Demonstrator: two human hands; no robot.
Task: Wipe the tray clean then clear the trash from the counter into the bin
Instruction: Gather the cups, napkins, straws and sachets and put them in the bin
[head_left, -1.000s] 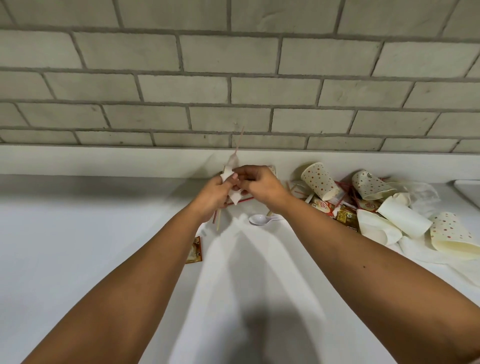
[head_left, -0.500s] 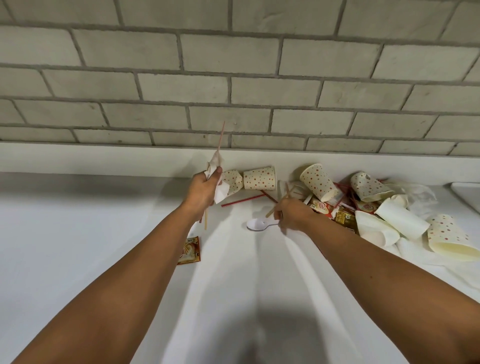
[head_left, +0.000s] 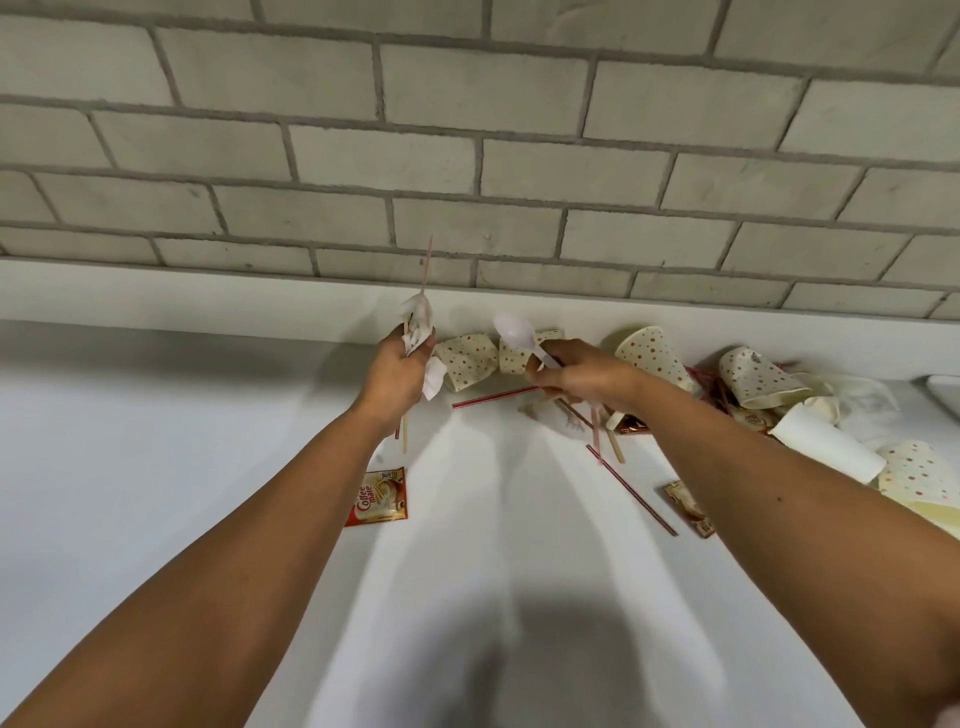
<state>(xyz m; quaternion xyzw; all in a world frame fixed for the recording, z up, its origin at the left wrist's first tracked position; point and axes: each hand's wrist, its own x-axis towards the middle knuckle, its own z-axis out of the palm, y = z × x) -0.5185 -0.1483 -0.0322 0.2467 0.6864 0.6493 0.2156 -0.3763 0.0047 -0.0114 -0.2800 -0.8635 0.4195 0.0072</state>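
Both my grips closed — left hand (head_left: 396, 371) bunching tissue (head_left: 418, 316) and stirrers (head_left: 404, 436), right hand (head_left: 584, 371) pinching spoon (head_left: 513, 328); overstuffed, stirrers may slip near the cups (head_left: 467, 359).

cnt | spotted paper cups (head_left: 467, 361) x5 | plain white cups (head_left: 826, 449) x2, 2nd partly hidden | sachets (head_left: 378, 499) x4 seen, pile may hide more | red-striped straws (head_left: 493, 396) x4 clear, tangle by cups uncountable | wooden stirrers (head_left: 615, 448) x2 | white plastic spoon (head_left: 514, 330) x1 | crumpled tissue (head_left: 418, 317) x1 | clear plastic bag (head_left: 862, 400) x1
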